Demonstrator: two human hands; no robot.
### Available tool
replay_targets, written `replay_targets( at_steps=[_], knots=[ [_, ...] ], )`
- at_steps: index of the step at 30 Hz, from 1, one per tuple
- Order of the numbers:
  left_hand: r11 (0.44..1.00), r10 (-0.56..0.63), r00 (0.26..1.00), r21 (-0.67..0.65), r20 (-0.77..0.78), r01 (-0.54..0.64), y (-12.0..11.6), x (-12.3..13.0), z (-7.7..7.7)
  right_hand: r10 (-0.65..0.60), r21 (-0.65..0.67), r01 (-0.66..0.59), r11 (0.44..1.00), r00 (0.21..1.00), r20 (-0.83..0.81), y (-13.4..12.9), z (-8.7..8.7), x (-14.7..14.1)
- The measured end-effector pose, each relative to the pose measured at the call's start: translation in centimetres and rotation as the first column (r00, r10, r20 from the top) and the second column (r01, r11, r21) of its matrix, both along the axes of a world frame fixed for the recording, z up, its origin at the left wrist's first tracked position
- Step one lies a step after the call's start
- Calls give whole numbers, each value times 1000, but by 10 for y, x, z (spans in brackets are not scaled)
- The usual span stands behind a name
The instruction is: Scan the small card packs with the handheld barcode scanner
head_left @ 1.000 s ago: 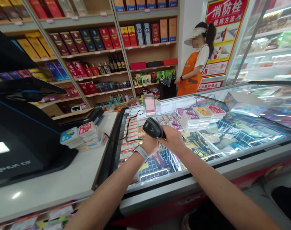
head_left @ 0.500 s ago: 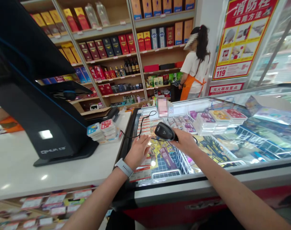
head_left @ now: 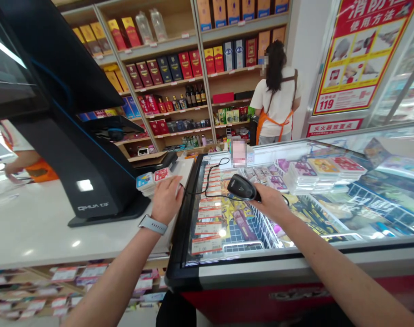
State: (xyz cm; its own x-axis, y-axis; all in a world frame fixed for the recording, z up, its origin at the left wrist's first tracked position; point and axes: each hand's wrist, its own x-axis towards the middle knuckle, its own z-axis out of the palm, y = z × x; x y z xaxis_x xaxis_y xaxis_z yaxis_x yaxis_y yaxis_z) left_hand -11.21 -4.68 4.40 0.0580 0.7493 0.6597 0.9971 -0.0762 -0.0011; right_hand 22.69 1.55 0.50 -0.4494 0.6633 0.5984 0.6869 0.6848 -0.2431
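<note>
My right hand (head_left: 270,200) is closed around the handle of a black barcode scanner (head_left: 242,187), held above the glass top of the freezer (head_left: 184,218). A thin black cable (head_left: 207,184) loops over the glass beside it. My left hand (head_left: 167,200), with a grey watch band at the wrist, is over the white counter at the near side of two small stacks of flat packs (head_left: 145,182), blue and red on top. Its fingers are stretched out and partly cover the stacks; whether they touch is unclear.
A black checkout terminal (head_left: 101,181) stands on the white counter (head_left: 32,240) at left. Further stacks of packs (head_left: 304,175) sit on the freezer glass, with price labels (head_left: 207,227) along its left side. A person in an orange apron (head_left: 278,100) stands beyond; another person's arm (head_left: 24,161) shows at far left.
My left hand has moved left from the freezer glass to the packs on the counter. My right hand still holds the scanner over the glass. The far person has turned away.
</note>
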Motion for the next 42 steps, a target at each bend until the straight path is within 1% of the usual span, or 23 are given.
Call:
replay_targets(
  at_steps=[3, 4, 6, 8, 10, 16, 20, 25, 29, 31, 33, 34, 35, 36, 37, 38, 39, 40, 41, 42],
  knots=[
    [985, 171, 984, 39, -39, -170, 10, -18, 10, -14, -2, 14, 1000, 1000, 13, 0, 1, 0],
    [976, 214, 976, 37, -47, -212, 13, -23, 11, -19, -4, 20, 1000, 1000, 13, 0, 1, 0],
    [965, 262, 962, 7, -71, -262, 19, -33, 10, -29, -7, 29, 1000, 999, 16, -1, 2, 0],
    [961, 272, 957, -31, -104, -276, 23, -41, 7, -38, -9, 38, 999, 999, 28, -1, 2, 0],
    [960, 267, 953, -43, -145, -275, 24, -47, 5, -43, -9, 43, 999, 998, 36, -2, 2, 0],
    [957, 284, 925, 13, -253, -290, 20, -56, 5, -18, 2, 18, 1000, 1000, 9, -2, 3, -1],
    [961, 277, 925, 62, -259, -270, 16, -55, 7, -17, 3, 17, 1000, 1000, 9, -1, 2, 0],
    [968, 243, 958, 96, -151, -231, 7, -46, 12, -4, 6, 3, 1000, 1000, 15, -1, 1, 0],
    [979, 173, 985, 114, -18, -170, 0, -30, 19, -8, 2, 8, 1000, 1000, 23, -1, 2, 0],
    [984, 123, 989, 124, 77, -131, -1, -19, 21, -18, 1, 18, 1000, 999, 27, -2, 2, 0],
    [986, 81, 967, 124, 242, -113, 0, -6, 20, -19, 6, 19, 1000, 1000, 19, -2, 2, 0],
    [989, 52, 937, 112, 344, -96, 2, 1, 18, -15, 8, 15, 1000, 1000, 12, -2, 2, 0],
    [993, 18, 887, 97, 462, -70, 5, 8, 16, -10, 10, 10, 1000, 1000, 4, -2, 2, 0],
    [997, -31, 819, 74, 573, -15, 8, 15, 12, -5, 8, 5, 1000, 1000, -2, -2, 2, 0],
    [995, -96, 716, 66, 691, 70, 12, 23, 8, -5, 4, 5, 1000, 1000, -6, -2, 1, -1],
    [986, -159, 562, 99, 812, 136, 15, 30, 3, -5, -1, 5, 1000, 1000, -8, -2, 1, -1],
    [971, -198, 406, 122, 892, 206, 19, 37, -2, -6, -5, 6, 1000, 1000, -7, -2, 1, -1],
    [958, -209, 269, 141, 940, 251, 22, 43, -7, -6, -8, 6, 1000, 1000, -8, -1, 0, -1],
    [946, -206, 153, 157, 966, 285, 25, 50, -11, -6, -8, 6, 1000, 1000, -10, -1, 0, -1],
    [934, -196, 56, 169, 979, 314, 27, 56, -15, -2, -6, 2, 1000, 1000, -14, -1, 0, -1]
  ],
)
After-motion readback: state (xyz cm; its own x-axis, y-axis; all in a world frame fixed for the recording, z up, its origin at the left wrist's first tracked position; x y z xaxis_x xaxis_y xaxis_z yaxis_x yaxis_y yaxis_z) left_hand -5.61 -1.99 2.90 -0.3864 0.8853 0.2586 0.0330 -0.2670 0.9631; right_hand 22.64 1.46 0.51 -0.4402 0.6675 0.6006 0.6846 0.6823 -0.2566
